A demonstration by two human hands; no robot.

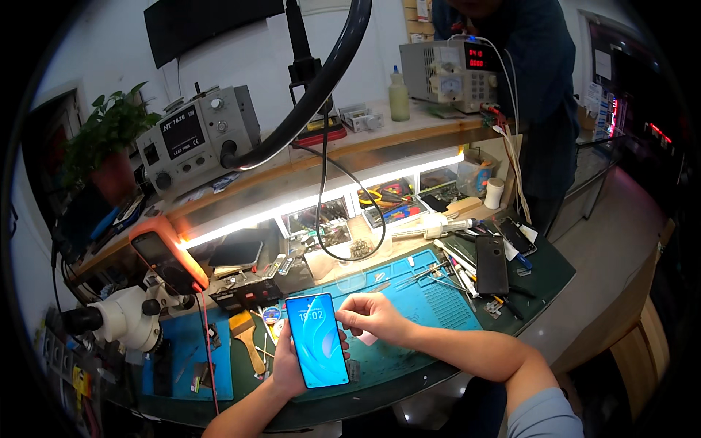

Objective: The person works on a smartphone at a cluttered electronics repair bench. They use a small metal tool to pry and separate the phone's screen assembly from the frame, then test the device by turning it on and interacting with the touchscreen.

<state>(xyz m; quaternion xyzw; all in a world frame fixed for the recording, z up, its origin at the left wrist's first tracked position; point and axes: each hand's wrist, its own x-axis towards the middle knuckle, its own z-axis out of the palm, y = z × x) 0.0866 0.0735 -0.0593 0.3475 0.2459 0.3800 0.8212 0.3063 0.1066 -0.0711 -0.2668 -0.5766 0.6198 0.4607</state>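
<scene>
A smartphone (318, 347) with a lit blue screen stands tilted up in my left hand (289, 365), whose fingers wrap round its back and edges. Close to the phone's upper right edge is my right hand (376, 319), thumb and fingertips pinched together. Whether anything small sits in that pinch cannot be made out. Just under the right hand lies a small pale pink piece (367, 338). A blue work mat (409, 310) spreads beneath both hands.
Tweezers and screwdrivers (458, 274) lie right, beside a dark phone (491, 264). At left are a brush (248, 339), a microscope (128, 321) and an orange multimeter (168, 252). A soldering station (197, 135) and power supply (449, 73) occupy the shelf; a person (540, 87) stands behind.
</scene>
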